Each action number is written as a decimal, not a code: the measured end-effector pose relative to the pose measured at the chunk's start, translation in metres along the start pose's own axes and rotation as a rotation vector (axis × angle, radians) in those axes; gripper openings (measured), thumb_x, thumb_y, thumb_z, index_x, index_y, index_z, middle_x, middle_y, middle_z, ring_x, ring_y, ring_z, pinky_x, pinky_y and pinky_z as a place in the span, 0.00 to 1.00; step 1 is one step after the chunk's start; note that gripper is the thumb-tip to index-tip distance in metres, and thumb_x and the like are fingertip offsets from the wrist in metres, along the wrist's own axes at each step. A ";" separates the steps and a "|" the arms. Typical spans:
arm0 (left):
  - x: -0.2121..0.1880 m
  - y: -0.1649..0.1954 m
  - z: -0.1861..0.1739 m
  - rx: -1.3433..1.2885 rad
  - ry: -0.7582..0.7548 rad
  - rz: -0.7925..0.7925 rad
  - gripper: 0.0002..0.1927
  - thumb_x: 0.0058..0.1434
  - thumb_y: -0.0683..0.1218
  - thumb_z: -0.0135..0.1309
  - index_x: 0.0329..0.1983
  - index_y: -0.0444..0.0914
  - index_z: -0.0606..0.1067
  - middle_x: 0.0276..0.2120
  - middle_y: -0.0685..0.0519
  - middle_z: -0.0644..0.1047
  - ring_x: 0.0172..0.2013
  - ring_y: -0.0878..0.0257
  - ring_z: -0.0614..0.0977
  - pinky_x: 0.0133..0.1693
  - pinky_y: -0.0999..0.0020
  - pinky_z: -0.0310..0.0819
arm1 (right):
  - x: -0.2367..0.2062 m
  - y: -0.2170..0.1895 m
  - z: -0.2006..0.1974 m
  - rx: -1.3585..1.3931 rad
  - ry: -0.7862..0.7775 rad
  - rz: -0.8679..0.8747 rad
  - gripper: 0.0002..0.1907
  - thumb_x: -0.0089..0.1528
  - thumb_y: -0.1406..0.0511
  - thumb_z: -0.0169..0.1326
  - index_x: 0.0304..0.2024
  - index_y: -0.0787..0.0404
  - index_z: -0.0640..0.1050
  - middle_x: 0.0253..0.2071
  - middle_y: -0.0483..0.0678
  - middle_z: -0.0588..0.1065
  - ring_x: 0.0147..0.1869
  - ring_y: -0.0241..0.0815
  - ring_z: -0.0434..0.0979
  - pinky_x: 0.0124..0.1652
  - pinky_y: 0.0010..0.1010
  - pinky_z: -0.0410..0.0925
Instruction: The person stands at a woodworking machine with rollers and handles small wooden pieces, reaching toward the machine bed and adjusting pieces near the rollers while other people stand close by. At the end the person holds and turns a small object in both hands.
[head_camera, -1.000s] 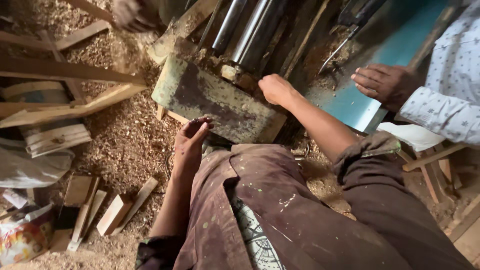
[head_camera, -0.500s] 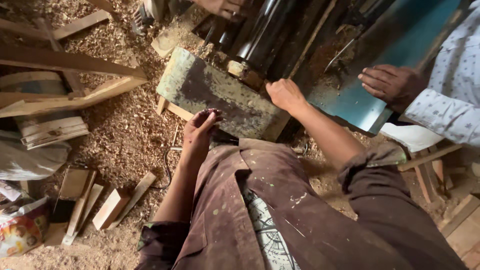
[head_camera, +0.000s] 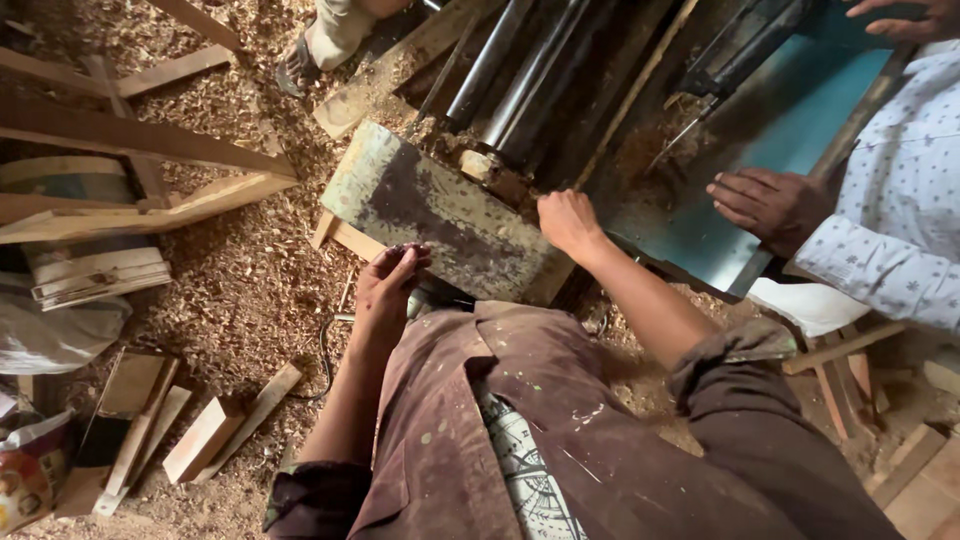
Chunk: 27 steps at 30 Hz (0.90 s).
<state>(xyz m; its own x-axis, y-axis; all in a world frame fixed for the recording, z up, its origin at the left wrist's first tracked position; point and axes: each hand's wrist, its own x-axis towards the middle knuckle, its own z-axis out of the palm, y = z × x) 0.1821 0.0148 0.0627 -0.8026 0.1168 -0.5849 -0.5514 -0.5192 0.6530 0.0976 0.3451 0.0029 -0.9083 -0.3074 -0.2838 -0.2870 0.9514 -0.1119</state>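
Worn metal plate (head_camera: 440, 215) is tilted against machine rollers (head_camera: 520, 70). Left hand (head_camera: 385, 290), fingers loosely spread, touches its near edge; right hand (head_camera: 568, 220) is curled on its far corner. Fingers are best kept off the rollers.

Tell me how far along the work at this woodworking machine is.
Done: thick wood shavings cover the floor and cut wood pieces lie there, so much wood has been worked. In hand: the left hand touches the worn metal plate's near edge; the right hand rests at its top. A co-worker's hand lies on the blue table. Left: no board shows at the rollers.
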 end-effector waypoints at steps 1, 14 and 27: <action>-0.001 -0.002 0.000 0.003 0.006 -0.003 0.12 0.69 0.45 0.56 0.51 0.33 0.78 0.47 0.49 0.82 0.46 0.63 0.81 0.47 0.71 0.72 | 0.003 -0.001 0.001 0.008 -0.030 -0.004 0.09 0.53 0.68 0.53 0.27 0.64 0.84 0.29 0.62 0.80 0.35 0.62 0.83 0.35 0.50 0.76; -0.001 0.011 0.015 0.083 -0.003 0.000 0.15 0.66 0.50 0.57 0.51 0.38 0.78 0.47 0.53 0.82 0.47 0.64 0.82 0.47 0.70 0.72 | 0.011 0.009 -0.031 -0.030 -0.207 -0.270 0.07 0.57 0.67 0.52 0.35 0.58 0.80 0.28 0.58 0.80 0.36 0.61 0.82 0.35 0.52 0.74; -0.001 0.016 0.008 0.100 0.056 -0.003 0.16 0.67 0.51 0.56 0.51 0.36 0.77 0.46 0.53 0.83 0.46 0.65 0.82 0.47 0.70 0.71 | 0.037 0.012 -0.052 -0.185 -0.302 -0.519 0.04 0.52 0.67 0.58 0.30 0.56 0.80 0.34 0.50 0.81 0.44 0.53 0.82 0.40 0.45 0.74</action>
<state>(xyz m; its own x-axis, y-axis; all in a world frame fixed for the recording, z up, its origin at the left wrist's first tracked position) 0.1717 0.0132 0.0778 -0.7884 0.0695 -0.6112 -0.5762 -0.4312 0.6943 0.0451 0.3458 0.0411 -0.5181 -0.6967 -0.4961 -0.7400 0.6560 -0.1484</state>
